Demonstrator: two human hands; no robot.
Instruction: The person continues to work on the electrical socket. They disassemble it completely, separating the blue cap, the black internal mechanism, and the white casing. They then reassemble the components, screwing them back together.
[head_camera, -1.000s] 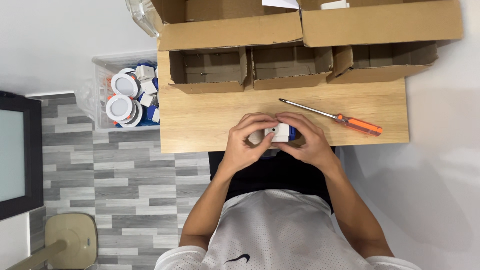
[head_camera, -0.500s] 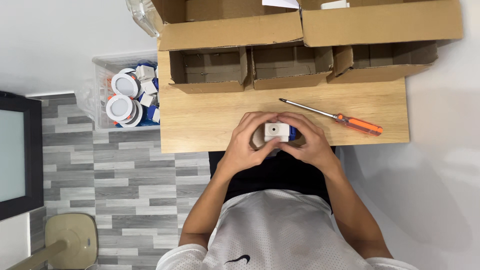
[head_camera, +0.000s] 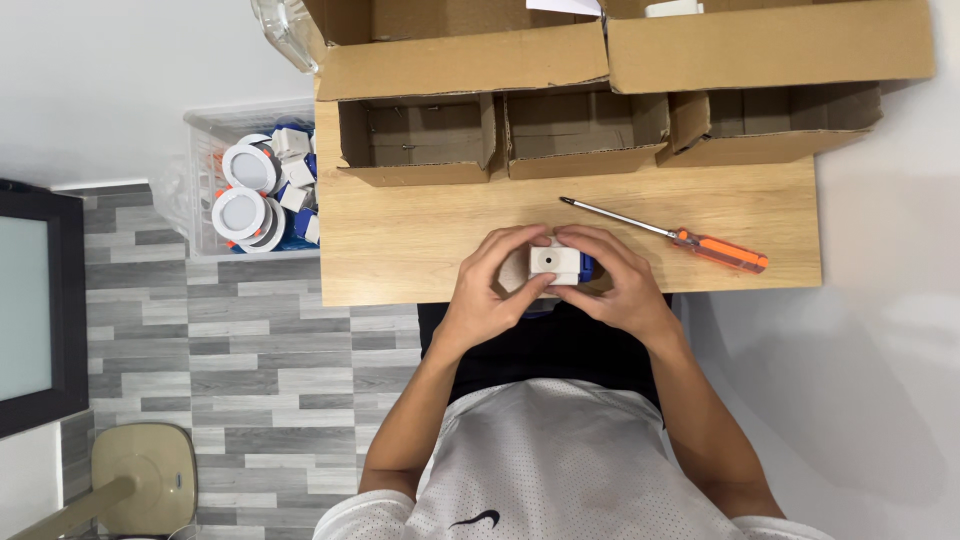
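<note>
So, both hands meet at the near edge of the wooden table (head_camera: 400, 240), w/ a small white block (head_camera: 554, 263) held btwn them. Left hand (head_camera: 492, 290) wraps it from the left: fingers curl over the top, thumb presses on the front face. Right hand (head_camera: 618, 285) closes on it from the right, fingers arched over the top, thumb underneath. Block sits right in the middle of the two grips, front face w/ a small dark dot turned up toward the camera; a blue part (head_camera: 586, 265) pokes out on its right side, against the right fingers. Orange-handled screwdriver (head_camera: 690, 240) lies on the table just beyond the right hand, not touching. Three open cardboard boxes (head_camera: 585, 130) stand in a row at the far edge. Clear bin (head_camera: 200, 180) of round white parts sits left of the table.
</note>
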